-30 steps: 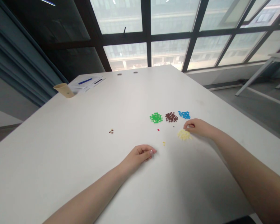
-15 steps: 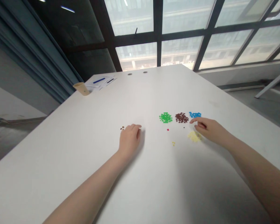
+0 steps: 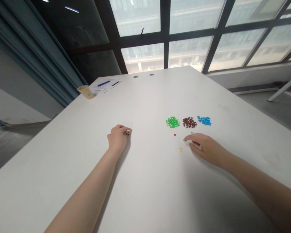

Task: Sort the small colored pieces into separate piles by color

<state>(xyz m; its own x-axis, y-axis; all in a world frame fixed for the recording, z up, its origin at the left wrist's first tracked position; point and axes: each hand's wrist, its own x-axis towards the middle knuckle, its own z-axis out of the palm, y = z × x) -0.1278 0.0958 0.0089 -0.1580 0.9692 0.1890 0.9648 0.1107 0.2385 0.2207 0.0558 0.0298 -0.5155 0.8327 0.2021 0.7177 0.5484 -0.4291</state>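
Observation:
My left hand (image 3: 117, 137) rests on the white table (image 3: 145, 194), its fingers bent and pressed together over a small cluster of dark and pale bits (image 3: 127, 133). Whether a bit is pinched between the fingertips is too small to make out. Over to the right my right hand (image 3: 205, 147) hovers low, index finger stretched out and thumb apart from it, nothing seen between them. It covers the spot of the pale yellow heap. Close to its fingertips lie a few yellow bits (image 3: 180, 149), a red square (image 3: 175, 135) and a tiny dark bit (image 3: 191, 132).
Beyond my right hand sit heaps of small green pieces (image 3: 172, 122), brown pieces (image 3: 189, 122) and blue pieces (image 3: 204, 120). At the far left a paper cup (image 3: 86, 93) stands beside papers (image 3: 106, 86) with a blue pen (image 3: 103, 83). Windows rise behind the table.
My left hand has moved left, its fingers coming over the dark bits. My right hand has shifted left and nearer, uncovering the blue heap and hiding the pale yellow one.

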